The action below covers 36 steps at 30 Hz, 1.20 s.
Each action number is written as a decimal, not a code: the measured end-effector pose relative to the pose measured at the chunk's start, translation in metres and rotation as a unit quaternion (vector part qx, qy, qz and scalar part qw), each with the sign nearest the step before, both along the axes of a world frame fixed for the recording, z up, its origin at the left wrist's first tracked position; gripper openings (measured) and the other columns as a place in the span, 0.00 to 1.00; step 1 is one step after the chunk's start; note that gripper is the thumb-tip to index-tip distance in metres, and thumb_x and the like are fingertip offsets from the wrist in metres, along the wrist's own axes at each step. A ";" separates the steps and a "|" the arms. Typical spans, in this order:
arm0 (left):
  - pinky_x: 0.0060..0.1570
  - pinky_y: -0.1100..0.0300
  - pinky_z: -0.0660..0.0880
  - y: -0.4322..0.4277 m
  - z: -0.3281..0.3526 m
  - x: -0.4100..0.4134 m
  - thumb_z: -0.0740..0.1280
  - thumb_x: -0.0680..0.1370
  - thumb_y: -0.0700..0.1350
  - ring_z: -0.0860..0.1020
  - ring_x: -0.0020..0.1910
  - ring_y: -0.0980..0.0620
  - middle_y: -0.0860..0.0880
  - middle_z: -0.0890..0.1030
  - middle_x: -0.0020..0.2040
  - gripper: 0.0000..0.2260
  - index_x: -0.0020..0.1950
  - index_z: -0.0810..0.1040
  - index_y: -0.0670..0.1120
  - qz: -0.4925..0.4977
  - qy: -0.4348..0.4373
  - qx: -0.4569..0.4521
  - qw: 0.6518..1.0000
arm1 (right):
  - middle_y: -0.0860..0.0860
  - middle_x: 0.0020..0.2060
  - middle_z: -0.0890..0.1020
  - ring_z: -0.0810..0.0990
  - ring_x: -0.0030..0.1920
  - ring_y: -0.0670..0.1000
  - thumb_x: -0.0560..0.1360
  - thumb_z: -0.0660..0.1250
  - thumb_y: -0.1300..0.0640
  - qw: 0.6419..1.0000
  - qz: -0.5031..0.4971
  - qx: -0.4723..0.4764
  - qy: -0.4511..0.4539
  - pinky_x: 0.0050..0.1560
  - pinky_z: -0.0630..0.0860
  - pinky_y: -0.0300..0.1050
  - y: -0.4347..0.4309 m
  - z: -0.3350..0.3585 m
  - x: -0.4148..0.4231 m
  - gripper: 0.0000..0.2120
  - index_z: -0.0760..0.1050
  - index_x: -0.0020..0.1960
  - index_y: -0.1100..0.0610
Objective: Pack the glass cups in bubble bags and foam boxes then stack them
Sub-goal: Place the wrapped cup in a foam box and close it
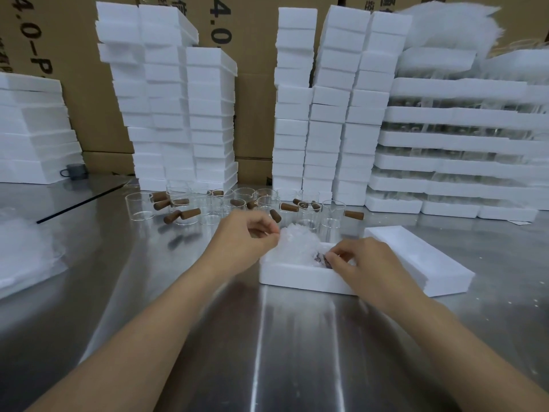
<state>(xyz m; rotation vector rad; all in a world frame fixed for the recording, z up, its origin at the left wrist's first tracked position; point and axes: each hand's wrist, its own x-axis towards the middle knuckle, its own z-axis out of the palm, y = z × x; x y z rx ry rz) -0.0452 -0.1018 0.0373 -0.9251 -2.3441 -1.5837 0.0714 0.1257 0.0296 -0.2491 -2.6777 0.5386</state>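
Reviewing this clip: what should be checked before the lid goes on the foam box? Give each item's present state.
1. Bagged cup inside the open foam box: ok.
2. Its wrap tucked below the box rim: not ok, it bulges above.
3. Foam lid lying just right of the box: ok.
4. Hands free: not ok; left hand pinches the wrap, right hand holds the wooden handle.
5. Glass unbroken: cannot tell, wrap hides it.

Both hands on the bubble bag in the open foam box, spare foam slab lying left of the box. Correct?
Not quite. The head view shows the foam slab lying right of the foam box, not left. The rest holds: left hand and right hand both grip the bubble bag in the open box.
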 end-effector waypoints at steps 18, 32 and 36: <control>0.40 0.66 0.74 -0.008 0.000 -0.008 0.78 0.74 0.45 0.78 0.37 0.62 0.54 0.84 0.40 0.06 0.38 0.89 0.53 0.046 0.030 -0.144 0.988 | 0.43 0.42 0.84 0.80 0.47 0.48 0.81 0.63 0.43 1.000 0.009 -0.004 0.006 0.54 0.79 0.51 0.002 -0.001 0.001 0.13 0.84 0.49 0.46; 0.52 0.51 0.81 -0.006 0.001 -0.001 0.74 0.70 0.53 0.80 0.44 0.59 0.60 0.83 0.44 0.05 0.44 0.82 0.61 0.071 0.032 -0.192 0.978 | 0.45 0.67 0.77 0.70 0.70 0.50 0.78 0.67 0.40 1.000 -0.007 -0.015 0.012 0.69 0.68 0.48 0.005 -0.003 -0.002 0.11 0.87 0.51 0.40; 0.48 0.54 0.81 -0.005 0.003 0.001 0.76 0.70 0.53 0.80 0.42 0.60 0.68 0.81 0.42 0.06 0.39 0.83 0.65 0.091 0.038 -0.198 0.975 | 0.45 0.70 0.75 0.69 0.72 0.49 0.78 0.68 0.38 0.999 -0.012 -0.035 0.004 0.71 0.68 0.50 0.007 -0.003 -0.003 0.10 0.87 0.49 0.38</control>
